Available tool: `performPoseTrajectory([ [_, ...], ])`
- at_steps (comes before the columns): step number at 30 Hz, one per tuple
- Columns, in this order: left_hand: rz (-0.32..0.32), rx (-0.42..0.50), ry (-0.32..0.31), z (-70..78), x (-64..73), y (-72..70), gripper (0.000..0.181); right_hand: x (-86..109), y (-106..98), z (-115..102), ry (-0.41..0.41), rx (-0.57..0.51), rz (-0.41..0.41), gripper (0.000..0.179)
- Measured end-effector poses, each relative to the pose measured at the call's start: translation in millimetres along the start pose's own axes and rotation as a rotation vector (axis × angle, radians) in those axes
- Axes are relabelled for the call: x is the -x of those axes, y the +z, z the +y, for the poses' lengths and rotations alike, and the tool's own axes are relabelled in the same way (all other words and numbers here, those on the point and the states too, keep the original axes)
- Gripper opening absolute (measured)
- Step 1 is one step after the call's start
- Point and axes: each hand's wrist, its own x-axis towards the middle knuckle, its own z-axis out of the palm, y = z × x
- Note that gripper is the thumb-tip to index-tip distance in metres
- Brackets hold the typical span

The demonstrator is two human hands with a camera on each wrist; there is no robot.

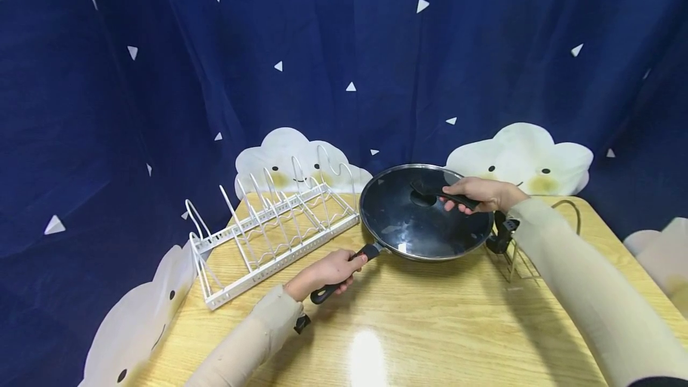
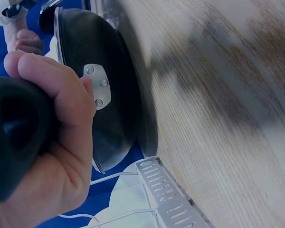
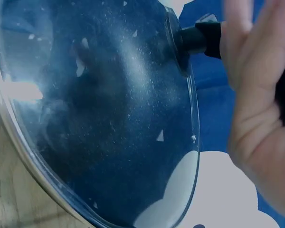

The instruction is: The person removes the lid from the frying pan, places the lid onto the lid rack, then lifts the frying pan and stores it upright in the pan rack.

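Note:
A dark wok [image 2: 116,61] with a long black handle is near the back of the table, covered by a glass lid [image 1: 414,226] with a metal rim. My left hand [image 1: 333,269] grips the wok's handle, fingers wrapped round it; the handle's end shows close up in the left wrist view. With my right hand [image 1: 478,194] I hold the lid's black handle [image 1: 457,198], which rises from the lid's middle. The right wrist view shows the lid's glass [image 3: 109,118] at close range, with the right hand [image 3: 261,95] beside it.
Left of the wok stands a white wire rack [image 1: 285,237] with upright dividers. A smaller wire stand [image 1: 513,264] is partly hidden behind the right forearm. The wooden table [image 1: 419,327] ends at a blue curtain [image 1: 322,34] with cloud prints.

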Motion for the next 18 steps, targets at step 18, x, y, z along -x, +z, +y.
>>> performPoseTrajectory([
  [18,-0.015,-0.023,0.023,-0.8,-1.1,-1.2,0.037,-0.1,12,5,-0.078,0.032,0.087,0.037],
])
